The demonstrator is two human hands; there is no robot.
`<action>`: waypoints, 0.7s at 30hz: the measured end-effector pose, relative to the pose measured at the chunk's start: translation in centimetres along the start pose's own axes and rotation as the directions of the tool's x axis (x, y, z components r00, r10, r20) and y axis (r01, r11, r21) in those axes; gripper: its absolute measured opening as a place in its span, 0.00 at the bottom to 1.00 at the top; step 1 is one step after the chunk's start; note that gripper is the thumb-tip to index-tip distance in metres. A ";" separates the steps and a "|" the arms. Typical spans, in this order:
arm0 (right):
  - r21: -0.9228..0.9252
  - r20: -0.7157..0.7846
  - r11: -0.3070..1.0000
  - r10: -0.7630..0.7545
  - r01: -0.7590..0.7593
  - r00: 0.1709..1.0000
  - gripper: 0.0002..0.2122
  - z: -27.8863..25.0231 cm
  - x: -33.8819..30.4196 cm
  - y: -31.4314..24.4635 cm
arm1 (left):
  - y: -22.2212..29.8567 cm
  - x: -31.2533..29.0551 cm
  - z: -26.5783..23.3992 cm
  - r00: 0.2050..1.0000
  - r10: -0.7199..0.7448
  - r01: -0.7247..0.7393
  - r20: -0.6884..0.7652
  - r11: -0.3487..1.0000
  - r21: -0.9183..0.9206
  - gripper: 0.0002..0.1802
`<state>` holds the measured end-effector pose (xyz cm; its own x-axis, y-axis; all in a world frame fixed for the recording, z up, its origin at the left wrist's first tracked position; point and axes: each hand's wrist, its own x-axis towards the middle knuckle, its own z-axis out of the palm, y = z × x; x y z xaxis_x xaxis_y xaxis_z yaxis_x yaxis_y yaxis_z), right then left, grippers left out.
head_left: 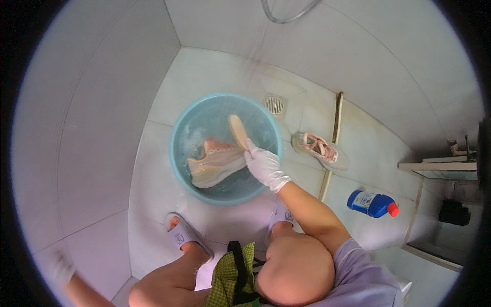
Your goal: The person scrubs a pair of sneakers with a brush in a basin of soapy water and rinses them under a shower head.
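My right hand (266,166), in a white glove, is closed around the handle end of a pale scrubbing brush (237,131). It holds the brush over a light blue basin (176,148) on the floor. Inside the basin, in water, a whitish sneaker (215,170) with pink laces lies on its side, just below and left of the brush. Away at the lower left, near the wall, my gloved left hand (62,267) is smeared by motion, so its fingers cannot be made out.
A second sneaker (321,150) with pink laces sits on the tiles right of the basin. A blue bottle (372,203) with a red cap lies beyond it. The floor drain (274,105) is behind the basin, and a hose (289,19) hangs at the top. My slippered feet flank the basin's near side.
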<state>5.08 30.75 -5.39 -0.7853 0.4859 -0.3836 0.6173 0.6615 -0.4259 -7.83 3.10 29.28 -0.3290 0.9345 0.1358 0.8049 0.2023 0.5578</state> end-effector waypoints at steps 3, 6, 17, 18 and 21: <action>0.035 -0.057 0.997 -0.062 0.064 0.996 0.20 0.9 0.5 0.4 | -3.5 -1.0 6.2 0.981 -0.115 0.102 0.153 0.991 0.088 0.35; -0.026 -0.043 1.000 -0.002 0.001 0.999 0.17 -0.4 -1.1 2.6 | -7.4 -1.5 9.8 0.977 -0.086 0.087 0.195 0.996 0.001 0.35; -0.049 -0.128 0.998 0.024 -0.030 0.992 0.18 1.5 0.5 0.9 | -6.6 -3.5 10.6 0.969 -0.113 0.101 0.218 0.993 0.067 0.35; -0.056 -0.152 0.998 0.004 -0.013 0.988 0.19 1.6 0.7 0.6 | -6.7 -3.6 10.6 0.969 -0.113 0.097 0.221 0.992 0.080 0.35; -0.044 -0.051 0.998 0.042 -0.044 0.998 0.19 1.2 0.6 -0.3 | -6.6 -3.8 10.4 0.966 -0.122 0.100 0.227 0.989 0.106 0.35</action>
<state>4.52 30.18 -6.48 -0.7601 0.5419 -0.3587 0.6488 0.6641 -0.3716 -6.77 1.27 16.51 -0.3038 0.9448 -0.1231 0.8160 0.3247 0.4783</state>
